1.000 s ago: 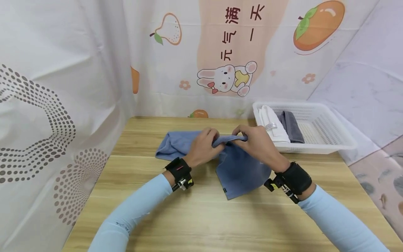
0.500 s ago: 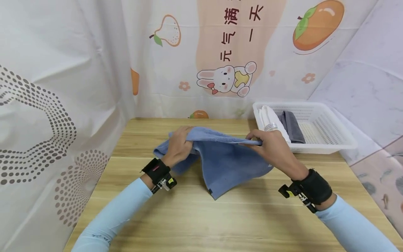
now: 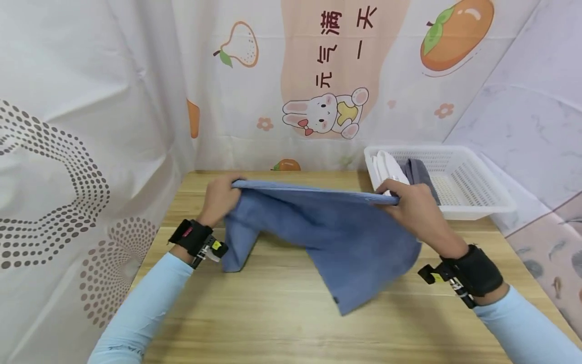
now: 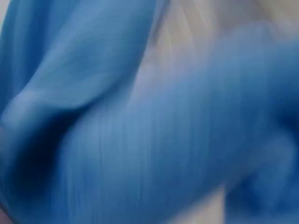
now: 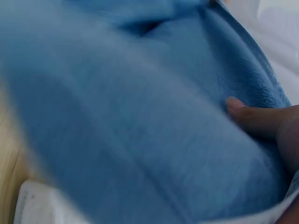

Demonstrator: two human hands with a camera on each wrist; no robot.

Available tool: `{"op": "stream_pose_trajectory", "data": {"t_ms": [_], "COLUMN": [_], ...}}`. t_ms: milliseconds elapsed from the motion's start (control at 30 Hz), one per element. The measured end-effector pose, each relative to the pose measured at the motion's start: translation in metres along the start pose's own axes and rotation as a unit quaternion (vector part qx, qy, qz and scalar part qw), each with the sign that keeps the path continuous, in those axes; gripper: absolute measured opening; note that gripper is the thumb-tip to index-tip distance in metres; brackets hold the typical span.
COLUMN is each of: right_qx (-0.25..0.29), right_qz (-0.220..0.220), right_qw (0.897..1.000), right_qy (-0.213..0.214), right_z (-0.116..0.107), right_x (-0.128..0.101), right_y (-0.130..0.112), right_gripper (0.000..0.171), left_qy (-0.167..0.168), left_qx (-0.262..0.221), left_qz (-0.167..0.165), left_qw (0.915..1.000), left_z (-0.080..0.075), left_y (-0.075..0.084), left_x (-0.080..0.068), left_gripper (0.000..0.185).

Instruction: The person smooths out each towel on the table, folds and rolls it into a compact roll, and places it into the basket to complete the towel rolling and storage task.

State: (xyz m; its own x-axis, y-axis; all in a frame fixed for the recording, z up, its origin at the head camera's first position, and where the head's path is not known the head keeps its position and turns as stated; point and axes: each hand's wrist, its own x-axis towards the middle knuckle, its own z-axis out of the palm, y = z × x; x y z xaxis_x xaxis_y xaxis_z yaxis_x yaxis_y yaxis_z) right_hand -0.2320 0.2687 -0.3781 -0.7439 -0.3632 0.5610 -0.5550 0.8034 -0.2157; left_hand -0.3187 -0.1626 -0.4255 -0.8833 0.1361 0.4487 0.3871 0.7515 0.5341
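L hand (image 3: 221, 199), left of frame ctr, grips one end of the blue cloth's (image 3: 336, 232) top edge; R hand (image 3: 417, 211), right of ctr, pinches the other end. Cloth hangs mid-frame betw. them, top edge pulled straight, over wood table (image 3: 254, 318). White basket (image 3: 473, 211) upper right, w/ white cloth (image 3: 387, 166) & grey cloth (image 3: 420, 174).

The blue cloth (image 3: 332, 222), stretched from the left hand (image 3: 220, 199) to the right hand (image 3: 416, 210), blocks the way between them. A white basket (image 3: 475, 212) stands just beyond the right hand. Nearer than both hands, the worktop (image 3: 273, 318) leaves room.
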Motion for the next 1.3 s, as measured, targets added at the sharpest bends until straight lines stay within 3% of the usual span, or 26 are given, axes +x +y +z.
{"op": "stream_pose_trajectory", "data": {"t_ms": [67,200,300,333,367,467,533,600,667,700,767,867,900,967,1033,1067,1133,1167,1200,1233,1300], "right_qx": [0.001,0.006,0.021,0.034,0.054,0.15,0.21,0.246,0.248,0.235,0.193,0.096,0.065,0.015,-0.017,-0.024,-0.012,0.009,0.038,0.07,0.13], "right_qz": [0.02,0.061,0.086,0.088,0.093,0.107,0.115,0.132,0.143,0.151,0.157,0.118,0.098,0.038,-0.016,-0.037,-0.064,-0.07,-0.077,-0.081,-0.076], "right_qw": [1.0,0.996,0.989,0.985,0.978,0.939,0.906,0.879,0.874,0.88,0.903,0.952,0.966,0.987,0.995,0.997,0.997,0.995,0.991,0.983,0.958], "right_qy": [-0.023,-0.069,-0.122,-0.147,-0.179,-0.291,-0.35,-0.386,-0.392,-0.384,-0.35,-0.264,-0.232,-0.158,-0.093,-0.07,-0.052,-0.073,-0.106,-0.147,-0.245], "right_z": [-0.007,-0.021,-0.032,-0.037,-0.042,-0.061,-0.072,-0.082,-0.085,-0.083,-0.074,-0.047,-0.035,-0.011,0.011,0.02,0.034,0.039,0.043,0.047,0.053], "right_x": [-0.006,-0.015,-0.021,-0.023,-0.025,-0.03,-0.032,-0.032,-0.03,-0.029,-0.027,-0.029,-0.031,-0.036,-0.042,-0.046,-0.053,-0.057,-0.061,-0.066,-0.076], "right_y": [0.007,0.023,0.036,0.04,0.043,0.054,0.061,0.069,0.076,0.08,0.088,0.097,0.099,0.1,0.095,0.092,0.082,0.077,0.073,0.069,0.064], "right_gripper": [0.027,0.024,0.021,0.019,0.017,0.013,0.012,0.008,0.008,0.01,0.014,0.016,0.018,0.027,0.035,0.037,0.035,0.031,0.026,0.022,0.017], "left_qy": [0.002,-0.048,-0.166,-0.215,-0.269,-0.422,-0.48,-0.499,-0.483,-0.463,-0.408,-0.293,-0.248,-0.169,-0.12,-0.111,-0.15,-0.19,-0.243,-0.301,-0.412], "left_qx": [0.018,0.025,-0.007,-0.023,-0.039,-0.112,-0.144,-0.166,-0.156,-0.142,-0.101,0.002,0.042,0.113,0.15,0.158,0.125,0.103,0.076,0.049,0.01], "left_qz": [0.011,0.026,0.024,0.023,0.02,0.008,0.014,0.02,0.014,0.008,0.002,0.035,0.052,0.082,0.097,0.101,0.108,0.114,0.119,0.123,0.117], "left_qw": [0.9998,0.9982,0.9858,0.976,0.9622,0.8995,0.8654,0.8502,0.8613,0.8748,0.9072,0.9555,0.9666,0.9757,0.9767,0.9759,0.9748,0.9696,0.9599,0.9445,0.9034], "left_z": [-0.007,-0.026,-0.048,-0.057,-0.066,-0.092,-0.106,-0.116,-0.12,-0.119,-0.109,-0.081,-0.07,-0.049,-0.031,-0.024,-0.012,-0.007,-0.002,0.001,0.009], "left_y": [-0.023,-0.06,-0.076,-0.078,-0.08,-0.08,-0.078,-0.075,-0.073,-0.073,-0.076,-0.083,-0.087,-0.091,-0.093,-0.092,-0.086,-0.081,-0.076,-0.07,-0.06], "left_x": [-0.003,-0.009,-0.01,-0.011,-0.011,-0.01,-0.009,-0.008,-0.006,-0.006,-0.004,-0.006,-0.008,-0.016,-0.026,-0.031,-0.038,-0.041,-0.043,-0.045,-0.048], "left_gripper": [0.041,0.04,0.009,0.008,0.019,0.033,0.028,0.022,0.024,0.026,0.029,0.034,0.032,0.03,0.032,0.032,0.029,0.028,0.028,0.028,0.031]}}
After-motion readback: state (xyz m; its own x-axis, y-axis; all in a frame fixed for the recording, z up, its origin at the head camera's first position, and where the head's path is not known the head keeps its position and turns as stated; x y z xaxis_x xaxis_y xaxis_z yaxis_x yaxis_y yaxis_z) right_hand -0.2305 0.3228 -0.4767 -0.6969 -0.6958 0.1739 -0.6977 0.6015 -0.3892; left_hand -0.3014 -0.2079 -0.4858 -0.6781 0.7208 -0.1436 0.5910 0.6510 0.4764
